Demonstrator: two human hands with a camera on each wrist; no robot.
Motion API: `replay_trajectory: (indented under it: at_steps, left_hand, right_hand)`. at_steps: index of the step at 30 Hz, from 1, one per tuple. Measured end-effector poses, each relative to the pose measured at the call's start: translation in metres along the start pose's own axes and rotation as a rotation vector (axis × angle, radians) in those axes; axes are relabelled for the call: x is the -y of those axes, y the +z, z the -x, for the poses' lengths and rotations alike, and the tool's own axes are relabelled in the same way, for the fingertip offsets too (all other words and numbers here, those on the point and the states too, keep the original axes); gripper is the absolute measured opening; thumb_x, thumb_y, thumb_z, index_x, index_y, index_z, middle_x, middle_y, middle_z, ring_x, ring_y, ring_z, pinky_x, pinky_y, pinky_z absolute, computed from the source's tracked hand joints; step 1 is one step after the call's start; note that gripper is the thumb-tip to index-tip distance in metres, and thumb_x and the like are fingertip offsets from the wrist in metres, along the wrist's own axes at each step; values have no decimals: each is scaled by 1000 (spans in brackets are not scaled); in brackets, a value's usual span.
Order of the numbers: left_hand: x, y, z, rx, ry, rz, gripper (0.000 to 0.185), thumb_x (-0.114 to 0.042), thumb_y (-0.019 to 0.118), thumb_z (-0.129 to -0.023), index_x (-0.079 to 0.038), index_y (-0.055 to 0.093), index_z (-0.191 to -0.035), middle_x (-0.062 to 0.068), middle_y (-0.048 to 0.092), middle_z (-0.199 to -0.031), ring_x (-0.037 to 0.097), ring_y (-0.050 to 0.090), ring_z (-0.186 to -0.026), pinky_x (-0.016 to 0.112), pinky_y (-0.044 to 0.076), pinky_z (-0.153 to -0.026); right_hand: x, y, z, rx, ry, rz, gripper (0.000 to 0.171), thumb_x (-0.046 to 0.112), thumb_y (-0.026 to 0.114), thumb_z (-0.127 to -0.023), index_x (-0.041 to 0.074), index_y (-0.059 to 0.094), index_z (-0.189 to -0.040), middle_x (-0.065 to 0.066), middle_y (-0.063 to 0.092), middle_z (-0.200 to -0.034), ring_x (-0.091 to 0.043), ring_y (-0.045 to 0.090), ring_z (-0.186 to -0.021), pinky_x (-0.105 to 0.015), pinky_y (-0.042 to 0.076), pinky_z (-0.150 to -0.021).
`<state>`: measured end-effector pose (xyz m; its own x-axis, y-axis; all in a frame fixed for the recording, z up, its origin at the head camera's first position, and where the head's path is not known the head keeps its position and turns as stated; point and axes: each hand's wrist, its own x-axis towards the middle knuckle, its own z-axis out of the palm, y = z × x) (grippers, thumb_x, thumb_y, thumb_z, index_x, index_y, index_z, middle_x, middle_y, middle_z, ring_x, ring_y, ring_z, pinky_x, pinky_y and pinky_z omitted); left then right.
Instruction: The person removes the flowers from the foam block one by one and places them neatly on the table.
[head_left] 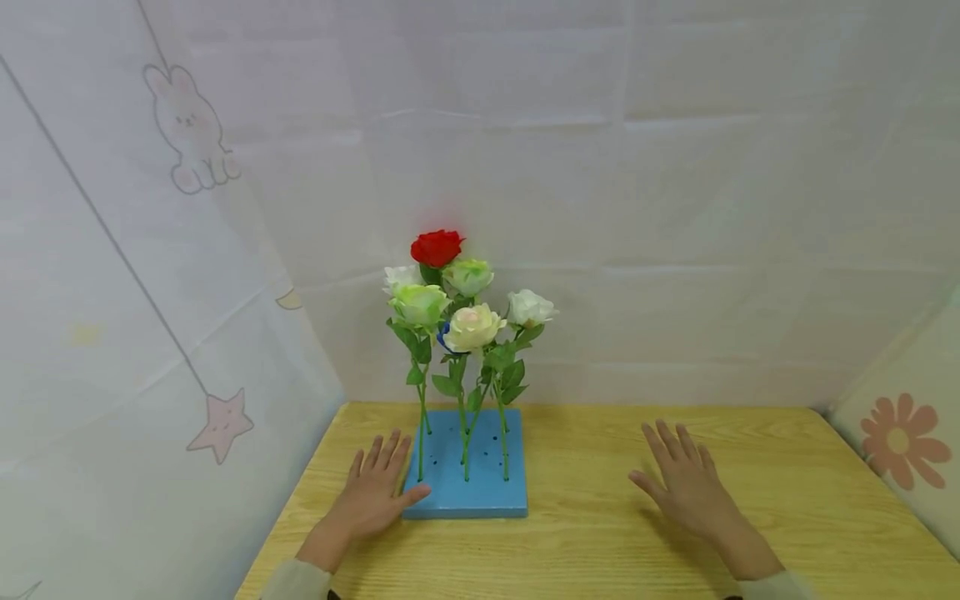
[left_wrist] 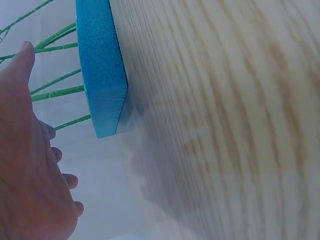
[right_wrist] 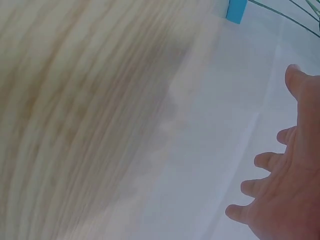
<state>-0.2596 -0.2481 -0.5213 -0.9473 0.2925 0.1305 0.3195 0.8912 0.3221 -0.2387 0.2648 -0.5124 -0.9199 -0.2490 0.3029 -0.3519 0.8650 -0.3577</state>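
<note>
Left hand (head_left: 372,493) lies flat at the blue foam block's (head_left: 468,492) nine o'clock, thumb touching — right hand (head_left: 684,483) spread, holding nothing, on the worktop (head_left: 787,500).

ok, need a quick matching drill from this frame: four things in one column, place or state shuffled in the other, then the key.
Things:
1. left hand
2. right hand
3. red rose
4. blue foam block

Place or state:
A. topmost bloom of the bunch
B. flat on the wooden table, stems stuck in it
C. open, apart from the block
D. open, thumb at the block's near left corner

Pairs: 1-D, 2-C, 3-A, 4-B
</note>
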Motion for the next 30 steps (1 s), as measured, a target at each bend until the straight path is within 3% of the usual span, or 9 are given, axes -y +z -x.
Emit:
replay_trajectory:
  at_steps: [6,16,30]
  left_hand:
    - [-2,2,-3,-38,39,-23,92,-63,55,-97,-8,22,-163,17,16,-168,49,12,-152,72,9,-115]
    - [3,16,-7,11,18,-6,95,-69,50,-96,-9,20,-163,12,10,-170,44,9,-154,69,7,-117]
    - [-5,17,-16,99,-24,-22,98,-72,47,-95,-3,24,-161,16,11,-169,45,10,-154,69,8,-118]
  right_hand:
    - [8,2,-5,-28,-27,-29,82,46,59,-101,12,19,-163,-28,19,-164,-56,11,-148,-80,12,-108]
    - [15,11,-12,-18,-33,-94,79,44,59,-102,12,19,-163,-28,21,-164,-56,13,-148,-78,14,-109]
    - [33,19,-25,-33,-54,-189,76,43,57,-104,4,25,-160,-26,26,-162,-53,23,-146,-76,26,-107]
